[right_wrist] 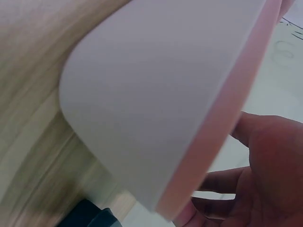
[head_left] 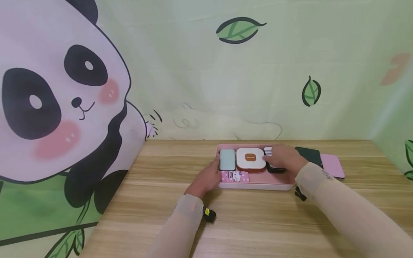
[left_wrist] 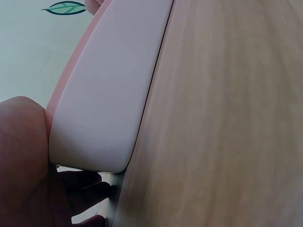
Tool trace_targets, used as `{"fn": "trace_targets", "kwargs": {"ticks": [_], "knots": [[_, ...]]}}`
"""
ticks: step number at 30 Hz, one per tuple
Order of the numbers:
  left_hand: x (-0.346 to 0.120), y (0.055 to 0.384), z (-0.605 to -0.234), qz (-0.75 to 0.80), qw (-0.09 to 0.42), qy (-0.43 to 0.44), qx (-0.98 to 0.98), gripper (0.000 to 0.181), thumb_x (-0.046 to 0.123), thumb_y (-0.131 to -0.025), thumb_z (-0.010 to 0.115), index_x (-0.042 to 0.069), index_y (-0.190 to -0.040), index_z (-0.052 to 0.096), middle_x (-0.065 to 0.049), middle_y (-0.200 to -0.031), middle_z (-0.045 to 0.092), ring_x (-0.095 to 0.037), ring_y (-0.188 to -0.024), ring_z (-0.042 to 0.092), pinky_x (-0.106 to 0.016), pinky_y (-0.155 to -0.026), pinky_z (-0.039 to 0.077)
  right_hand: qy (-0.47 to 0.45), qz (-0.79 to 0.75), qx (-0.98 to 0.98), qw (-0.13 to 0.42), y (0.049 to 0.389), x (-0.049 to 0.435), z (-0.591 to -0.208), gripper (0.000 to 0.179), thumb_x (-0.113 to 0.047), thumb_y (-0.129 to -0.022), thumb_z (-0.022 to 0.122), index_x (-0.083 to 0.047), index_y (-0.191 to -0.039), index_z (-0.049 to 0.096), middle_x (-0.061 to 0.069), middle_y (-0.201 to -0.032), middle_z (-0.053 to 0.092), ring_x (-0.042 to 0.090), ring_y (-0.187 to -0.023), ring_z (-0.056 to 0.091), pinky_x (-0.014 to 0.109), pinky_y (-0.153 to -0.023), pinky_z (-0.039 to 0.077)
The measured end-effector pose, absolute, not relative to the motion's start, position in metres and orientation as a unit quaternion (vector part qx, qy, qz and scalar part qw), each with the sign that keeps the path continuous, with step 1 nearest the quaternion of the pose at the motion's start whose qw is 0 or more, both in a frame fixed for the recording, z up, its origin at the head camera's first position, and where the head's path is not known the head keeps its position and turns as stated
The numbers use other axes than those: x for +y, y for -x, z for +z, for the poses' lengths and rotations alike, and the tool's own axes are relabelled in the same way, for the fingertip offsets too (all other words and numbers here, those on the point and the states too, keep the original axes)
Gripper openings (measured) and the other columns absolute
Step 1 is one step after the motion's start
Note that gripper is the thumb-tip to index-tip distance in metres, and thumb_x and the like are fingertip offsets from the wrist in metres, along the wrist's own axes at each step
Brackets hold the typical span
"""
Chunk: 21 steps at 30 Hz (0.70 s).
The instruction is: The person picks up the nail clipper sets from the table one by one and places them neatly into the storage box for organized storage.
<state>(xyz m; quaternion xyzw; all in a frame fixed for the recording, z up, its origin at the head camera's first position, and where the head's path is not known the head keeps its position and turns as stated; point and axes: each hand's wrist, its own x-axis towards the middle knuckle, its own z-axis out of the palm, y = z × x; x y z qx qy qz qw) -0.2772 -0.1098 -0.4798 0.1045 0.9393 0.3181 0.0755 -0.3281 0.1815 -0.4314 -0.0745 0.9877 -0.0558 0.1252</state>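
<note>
In the head view a pink tray (head_left: 258, 186) with white outer walls sits on the table. It holds a light blue case (head_left: 227, 159), a white box (head_left: 255, 163) with a brown label, a pink packet with cartoon figures (head_left: 237, 176) and a black-and-white striped case (head_left: 275, 169). My left hand (head_left: 208, 177) grips the tray's left end; the left wrist view shows fingers along the end wall. Reaching over the right side, my right hand (head_left: 284, 157) holds the striped case, its thumb beside the white box. The far fingertips are hidden behind the rim in the right wrist view.
Right of the tray lie a dark green flat item (head_left: 311, 156) and a pink flat one (head_left: 333, 166), partly overlapping. The wooden table (head_left: 155, 168) meets a green cloth backdrop (head_left: 193, 89) printed with a panda and leaves. Black camera mounts hang from both wrists.
</note>
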Motion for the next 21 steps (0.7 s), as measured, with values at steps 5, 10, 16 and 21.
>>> {"fn": "trace_targets", "kwargs": {"ticks": [5, 10, 16, 21], "knots": [[-0.11, 0.276, -0.48, 0.318, 0.075, -0.106, 0.939, 0.064, 0.024, -0.105, 0.032, 0.016, -0.162, 0.004, -0.002, -0.167, 0.019, -0.018, -0.151, 0.024, -0.042, -0.122, 0.022, 0.116, -0.055, 0.987, 0.096, 0.321, 0.185, -0.431, 0.056, -0.05, -0.095, 0.06, 0.0, -0.12, 0.066, 0.016, -0.103, 0.065, 0.029, -0.088, 0.058, 0.044, -0.081, 0.05], [-0.112, 0.277, -0.481, 0.32, 0.071, -0.107, 0.939, 0.064, 0.024, -0.105, 0.031, 0.017, -0.162, 0.002, -0.001, -0.168, 0.017, -0.017, -0.151, 0.024, -0.041, -0.123, 0.02, 0.142, -0.06, 0.984, 0.085, 0.309, 0.186, -0.425, 0.065, -0.054, -0.092, 0.064, 0.003, -0.123, 0.063, 0.027, -0.129, 0.056, 0.034, -0.097, 0.058, 0.051, -0.09, 0.052], [-0.113, 0.276, -0.48, 0.329, 0.075, -0.112, 0.935, 0.065, 0.022, -0.105, 0.032, 0.017, -0.162, 0.002, 0.0, -0.168, 0.015, -0.015, -0.146, 0.033, -0.041, -0.123, 0.019, 0.15, -0.062, 0.979, 0.127, 0.299, 0.187, -0.419, 0.065, -0.043, -0.082, 0.079, 0.002, -0.125, 0.06, 0.024, -0.13, 0.053, 0.032, -0.099, 0.056, 0.046, -0.086, 0.052], [-0.112, 0.275, -0.481, 0.325, 0.074, -0.118, 0.935, 0.065, 0.021, -0.104, 0.033, 0.014, -0.162, 0.003, -0.003, -0.167, 0.018, -0.016, -0.147, 0.032, -0.041, -0.123, 0.022, 0.149, -0.063, 0.978, 0.132, 0.298, 0.19, -0.422, 0.061, -0.033, -0.084, 0.079, 0.004, -0.128, 0.058, 0.027, -0.141, 0.046, 0.033, -0.099, 0.056, 0.046, -0.086, 0.052]]}}
